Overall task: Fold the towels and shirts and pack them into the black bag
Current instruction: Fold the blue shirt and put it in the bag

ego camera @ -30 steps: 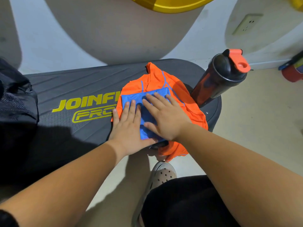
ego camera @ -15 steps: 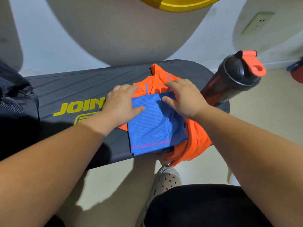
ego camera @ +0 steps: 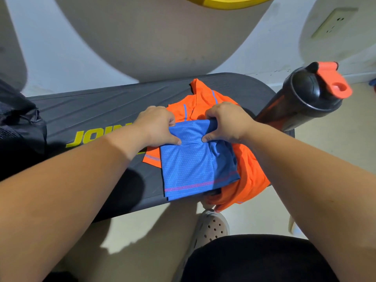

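Two hands pinch the far edge of the folded blue shirt (ego camera: 195, 165): left hand (ego camera: 156, 127) at the left corner, right hand (ego camera: 225, 123) at the right, thumbs on top. It lies on a crumpled orange shirt (ego camera: 250, 169), on a ribbed dark board (ego camera: 91, 110). Black bag (ego camera: 20, 127) at the board's left end, well apart. Shaker bottle (ego camera: 301, 102), black lid, orange cap, near the right hand. Blue fabric: honeycomb mesh, rectangular, pink hem stitching.

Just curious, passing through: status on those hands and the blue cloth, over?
Left hand, right hand: both pinching far edge of folded blue mesh shirt. Shirt atop orange shirt on bench, not bagged. Shaker bottle at right, not in the way.
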`<move>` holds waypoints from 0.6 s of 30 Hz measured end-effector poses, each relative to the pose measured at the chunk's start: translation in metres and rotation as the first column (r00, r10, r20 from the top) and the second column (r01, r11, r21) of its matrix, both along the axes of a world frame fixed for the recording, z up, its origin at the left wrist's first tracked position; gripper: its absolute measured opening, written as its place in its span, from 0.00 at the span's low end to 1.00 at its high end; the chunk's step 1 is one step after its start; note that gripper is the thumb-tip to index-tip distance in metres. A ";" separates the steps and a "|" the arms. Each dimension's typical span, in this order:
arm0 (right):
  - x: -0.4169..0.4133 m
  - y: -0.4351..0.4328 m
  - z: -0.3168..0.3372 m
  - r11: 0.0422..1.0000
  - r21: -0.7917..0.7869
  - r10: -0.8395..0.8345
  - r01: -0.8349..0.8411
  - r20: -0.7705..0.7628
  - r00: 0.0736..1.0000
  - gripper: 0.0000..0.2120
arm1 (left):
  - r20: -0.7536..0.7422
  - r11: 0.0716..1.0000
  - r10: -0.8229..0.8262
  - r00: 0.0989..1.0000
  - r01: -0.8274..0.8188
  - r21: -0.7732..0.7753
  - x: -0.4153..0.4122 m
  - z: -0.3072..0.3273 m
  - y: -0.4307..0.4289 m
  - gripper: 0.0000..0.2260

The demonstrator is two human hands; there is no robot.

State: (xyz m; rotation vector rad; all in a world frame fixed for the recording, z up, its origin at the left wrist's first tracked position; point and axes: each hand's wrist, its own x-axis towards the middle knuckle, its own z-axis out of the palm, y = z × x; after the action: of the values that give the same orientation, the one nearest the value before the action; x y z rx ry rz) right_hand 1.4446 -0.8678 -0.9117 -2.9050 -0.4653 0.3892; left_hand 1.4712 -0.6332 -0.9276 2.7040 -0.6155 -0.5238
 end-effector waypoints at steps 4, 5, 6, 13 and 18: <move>-0.003 0.002 0.003 0.999 0.029 -0.018 0.020 -0.054 0.998 0.19 | -0.063 0.998 -0.002 0.998 -0.002 -0.064 -0.003 0.005 0.007 0.20; -0.004 0.002 0.003 0.999 0.032 -0.023 0.025 -0.061 0.998 0.18 | -0.068 0.998 0.001 0.998 -0.005 -0.064 -0.003 0.006 0.008 0.19; -0.004 0.003 0.004 0.999 0.035 -0.025 0.028 -0.072 0.997 0.17 | -0.069 0.998 0.001 0.998 -0.005 -0.061 -0.003 0.006 0.009 0.18; -0.004 -0.001 0.008 0.994 0.049 -0.096 0.100 -0.094 0.991 0.19 | -0.028 0.993 0.095 0.995 -0.097 -0.072 -0.005 0.006 0.011 0.23; -0.004 0.001 0.006 0.998 -0.008 -0.068 0.068 -0.051 0.996 0.30 | -0.006 0.991 0.115 0.993 -0.115 -0.061 -0.011 0.004 0.008 0.20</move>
State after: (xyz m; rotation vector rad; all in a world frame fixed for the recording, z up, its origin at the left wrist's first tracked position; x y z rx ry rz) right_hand 1.4402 -0.8672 -0.9054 -2.8997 -0.3572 0.4550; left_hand 1.4601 -0.6254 -0.9234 2.6609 -0.4641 -0.4702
